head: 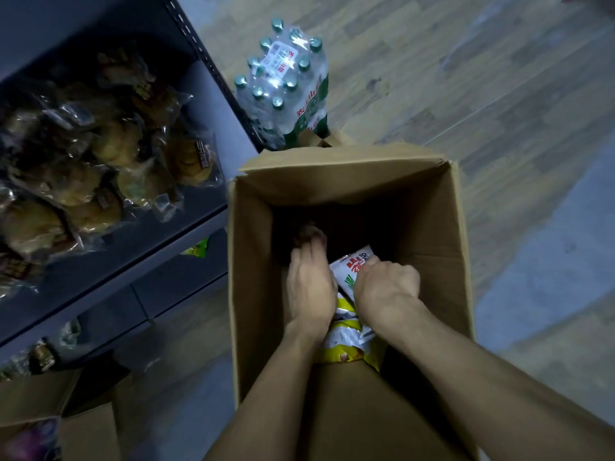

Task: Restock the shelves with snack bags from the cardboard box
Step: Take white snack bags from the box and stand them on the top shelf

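An open cardboard box (432, 207) stands on the floor below me, and both my hands are deep inside it. My right hand (386, 287) grips a white snack bag (349, 264) with red print. Under it lies a yellow and white snack bag (346, 344). My left hand (311, 281) reaches further into the dark bottom of the box; its fingertips are in shadow, so I cannot tell whether they hold anything. To the left, the dark metal shelf (186, 224) carries several clear bags of brown pastries (100, 161).
A shrink-wrapped pack of water bottles (286, 84) stands on the wooden floor behind the box, against the shelf's corner post. A lower shelf holds a green-yellow bag (196, 249). A second cardboard box (50, 414) sits at bottom left.
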A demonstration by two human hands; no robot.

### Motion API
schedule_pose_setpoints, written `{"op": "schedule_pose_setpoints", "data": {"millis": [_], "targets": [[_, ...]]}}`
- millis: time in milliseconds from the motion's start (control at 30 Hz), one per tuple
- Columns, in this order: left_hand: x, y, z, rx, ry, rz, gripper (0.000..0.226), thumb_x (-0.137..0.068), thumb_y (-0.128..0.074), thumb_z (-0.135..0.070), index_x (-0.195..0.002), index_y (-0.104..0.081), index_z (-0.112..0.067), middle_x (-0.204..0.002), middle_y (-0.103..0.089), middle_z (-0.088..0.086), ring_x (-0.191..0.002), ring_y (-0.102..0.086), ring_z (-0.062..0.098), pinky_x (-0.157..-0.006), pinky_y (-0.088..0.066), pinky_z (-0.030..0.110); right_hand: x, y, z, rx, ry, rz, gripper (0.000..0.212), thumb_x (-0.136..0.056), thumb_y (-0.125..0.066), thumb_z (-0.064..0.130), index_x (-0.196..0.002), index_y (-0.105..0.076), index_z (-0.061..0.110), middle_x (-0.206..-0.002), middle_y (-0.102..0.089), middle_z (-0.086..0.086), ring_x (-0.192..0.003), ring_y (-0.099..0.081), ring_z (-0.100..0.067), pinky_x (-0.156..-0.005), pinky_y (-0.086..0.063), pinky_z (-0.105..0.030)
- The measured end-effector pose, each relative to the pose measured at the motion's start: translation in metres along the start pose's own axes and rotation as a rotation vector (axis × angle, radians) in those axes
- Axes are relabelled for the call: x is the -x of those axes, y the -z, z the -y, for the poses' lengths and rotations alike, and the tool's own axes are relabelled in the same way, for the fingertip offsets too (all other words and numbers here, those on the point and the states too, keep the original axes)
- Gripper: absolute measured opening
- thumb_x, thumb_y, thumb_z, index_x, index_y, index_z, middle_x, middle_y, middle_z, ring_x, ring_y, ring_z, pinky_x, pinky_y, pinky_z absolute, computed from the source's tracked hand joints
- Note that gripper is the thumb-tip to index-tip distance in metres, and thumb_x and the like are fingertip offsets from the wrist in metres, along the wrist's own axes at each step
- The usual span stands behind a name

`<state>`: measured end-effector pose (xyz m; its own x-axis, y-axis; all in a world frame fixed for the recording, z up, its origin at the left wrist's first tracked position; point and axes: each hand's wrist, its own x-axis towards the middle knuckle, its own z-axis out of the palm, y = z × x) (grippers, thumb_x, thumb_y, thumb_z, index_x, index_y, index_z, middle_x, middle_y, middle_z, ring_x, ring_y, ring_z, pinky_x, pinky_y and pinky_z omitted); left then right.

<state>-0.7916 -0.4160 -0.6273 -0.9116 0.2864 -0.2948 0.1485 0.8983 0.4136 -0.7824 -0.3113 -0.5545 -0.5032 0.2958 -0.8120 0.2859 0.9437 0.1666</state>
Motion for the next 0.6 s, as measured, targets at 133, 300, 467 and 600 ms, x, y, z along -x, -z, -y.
{"op": "schedule_pose_setpoints", "data": {"millis": [133, 300, 467, 600], "targets": [[0.011, -0.005, 0.016, 0.067, 0.211, 0.019, 0.054, -0.085, -0.057, -0.004, -0.138, -0.043, -0.004, -0.125, -0.050, 0.018, -0.109, -0.050, 0.035, -0.096, -0.041, 0.041, -0.005, 0.005, 0.002, 0.014, 0.001, -0.023, 0.041, -0.096, -0.050, 0.020, -0.133, -0.039, 0.006, -0.129, -0.056, -0.005, -0.119, -0.056, -0.021, -0.091, -0.052, -0.037], [0.005, -0.017, 0.030, 0.331, 0.352, 0.109, 0.060, -0.094, -0.058, -0.023, -0.149, -0.035, -0.019, -0.136, -0.046, 0.017, -0.124, -0.046, 0.033, -0.102, -0.038, 0.036, -0.024, -0.003, 0.006, -0.138, -0.076, -0.115, 0.050, -0.098, -0.046, 0.026, -0.137, -0.027, 0.000, -0.128, -0.056, -0.012, -0.114, -0.060, -0.024, -0.080, -0.050, -0.034], [0.001, -0.022, 0.029, 0.355, 0.365, 0.131, 0.056, -0.091, -0.057, -0.040, -0.143, -0.041, -0.032, -0.127, -0.052, 0.014, -0.118, -0.050, 0.033, -0.100, -0.043, 0.039, -0.042, -0.016, 0.007, -0.376, -0.043, -0.014, 0.072, -0.099, -0.043, 0.026, -0.154, 0.003, 0.023, -0.147, -0.027, -0.024, -0.123, -0.052, -0.038, -0.092, -0.046, -0.040], [0.002, -0.023, 0.030, 0.453, 0.456, 0.148, 0.061, -0.087, -0.060, -0.036, -0.143, -0.036, -0.036, -0.128, -0.049, 0.008, -0.119, -0.049, 0.027, -0.105, -0.040, 0.042, -0.054, -0.035, 0.014, -0.478, -0.015, 0.084, 0.075, -0.096, -0.047, 0.028, -0.153, 0.002, 0.027, -0.151, -0.019, -0.021, -0.132, -0.035, -0.040, -0.105, -0.037, -0.043]]}}
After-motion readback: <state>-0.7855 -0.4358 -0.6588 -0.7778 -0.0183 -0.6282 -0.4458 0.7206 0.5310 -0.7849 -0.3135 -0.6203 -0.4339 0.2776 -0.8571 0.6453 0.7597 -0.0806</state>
